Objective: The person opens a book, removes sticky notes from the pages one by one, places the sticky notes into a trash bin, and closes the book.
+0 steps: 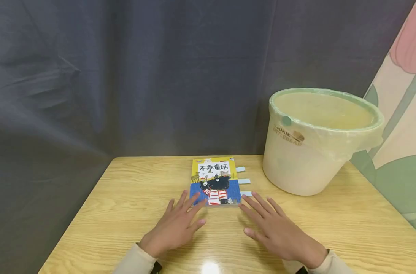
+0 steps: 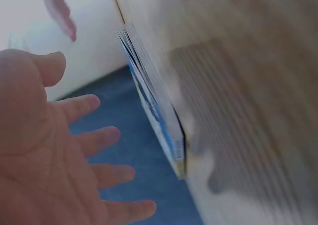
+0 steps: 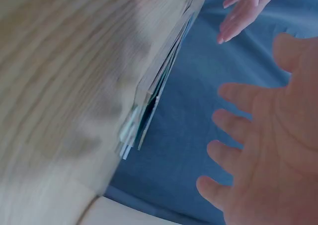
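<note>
A closed book (image 1: 215, 182) with a yellow and blue cover lies flat on the wooden table. Several pale tabs (image 1: 243, 181) stick out from its right side. My left hand (image 1: 175, 227) hovers near the book's lower left corner, fingers spread and nothing held. On the other side, my right hand (image 1: 276, 230) is held over the table by the lower right corner, fingers also spread and bare. The left wrist view shows the book (image 2: 154, 106) edge-on, apart from the left palm (image 2: 39, 150). In the right wrist view the tabs (image 3: 128, 135) show at the book's edge.
A large cream bucket (image 1: 297, 163) with a green rim and a plastic liner stands on the table at the right. Dark cloth (image 1: 187, 76) hangs behind the wooden table (image 1: 136, 182). A floral panel (image 1: 399, 125) borders the right side.
</note>
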Demonstrator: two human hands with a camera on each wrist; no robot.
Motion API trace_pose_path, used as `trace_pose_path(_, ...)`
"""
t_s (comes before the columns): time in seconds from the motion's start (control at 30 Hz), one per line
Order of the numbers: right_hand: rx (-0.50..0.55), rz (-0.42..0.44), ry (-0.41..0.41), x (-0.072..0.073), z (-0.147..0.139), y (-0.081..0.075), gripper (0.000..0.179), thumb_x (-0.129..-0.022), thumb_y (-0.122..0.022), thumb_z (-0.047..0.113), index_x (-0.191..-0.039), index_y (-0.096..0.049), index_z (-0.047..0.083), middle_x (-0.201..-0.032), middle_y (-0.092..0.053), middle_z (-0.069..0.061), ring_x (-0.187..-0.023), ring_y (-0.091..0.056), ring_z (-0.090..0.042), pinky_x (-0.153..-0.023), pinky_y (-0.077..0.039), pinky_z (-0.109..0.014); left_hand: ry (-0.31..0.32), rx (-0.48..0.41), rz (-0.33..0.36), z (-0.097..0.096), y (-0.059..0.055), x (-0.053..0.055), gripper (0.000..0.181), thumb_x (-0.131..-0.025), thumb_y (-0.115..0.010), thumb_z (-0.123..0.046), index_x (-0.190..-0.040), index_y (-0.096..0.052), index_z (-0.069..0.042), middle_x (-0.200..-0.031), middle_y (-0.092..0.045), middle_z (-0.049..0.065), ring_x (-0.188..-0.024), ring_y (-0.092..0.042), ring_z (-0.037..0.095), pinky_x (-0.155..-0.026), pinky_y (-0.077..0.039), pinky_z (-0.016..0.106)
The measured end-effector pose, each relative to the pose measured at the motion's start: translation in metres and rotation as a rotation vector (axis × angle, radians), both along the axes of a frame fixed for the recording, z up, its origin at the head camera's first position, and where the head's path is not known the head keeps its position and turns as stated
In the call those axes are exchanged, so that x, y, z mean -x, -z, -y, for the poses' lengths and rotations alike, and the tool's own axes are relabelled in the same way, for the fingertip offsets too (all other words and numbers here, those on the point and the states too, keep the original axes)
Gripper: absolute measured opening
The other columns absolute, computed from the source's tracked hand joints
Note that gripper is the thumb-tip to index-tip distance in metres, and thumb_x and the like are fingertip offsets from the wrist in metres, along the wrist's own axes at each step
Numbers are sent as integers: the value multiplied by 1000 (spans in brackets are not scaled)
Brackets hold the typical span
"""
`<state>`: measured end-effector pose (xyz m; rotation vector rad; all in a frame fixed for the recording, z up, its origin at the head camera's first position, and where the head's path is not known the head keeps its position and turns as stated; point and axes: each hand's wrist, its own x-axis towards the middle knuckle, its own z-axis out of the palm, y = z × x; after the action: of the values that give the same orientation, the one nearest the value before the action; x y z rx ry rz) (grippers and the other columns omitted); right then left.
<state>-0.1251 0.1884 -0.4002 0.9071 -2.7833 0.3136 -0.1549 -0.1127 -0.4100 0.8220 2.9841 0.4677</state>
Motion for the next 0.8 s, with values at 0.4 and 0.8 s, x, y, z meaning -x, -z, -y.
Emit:
trace_pose_path(0.4,-78,351,-117,68,27,4,62,-106,-36,47,-156,-32,10,-166,-21,-12,-155,-13,-38,-121,-16,-65,41,78,107,-22,13,72,53,-107,-40,-39,-156,-35,-18,-167,-16,12,-155,-4,43,-122,-21,62)
trace_pose_path(0.8,-137,422,-49,111,44,13,54,-109,-33,32,-156,-29,5,-166,-20,-17,-155,-16,-36,-123,-16,-61,67,98,85,-42,7,99,34,-103,-53,-20,-134,-59,-8,-152,-46,18,-149,-32,36,-123,-27,53)
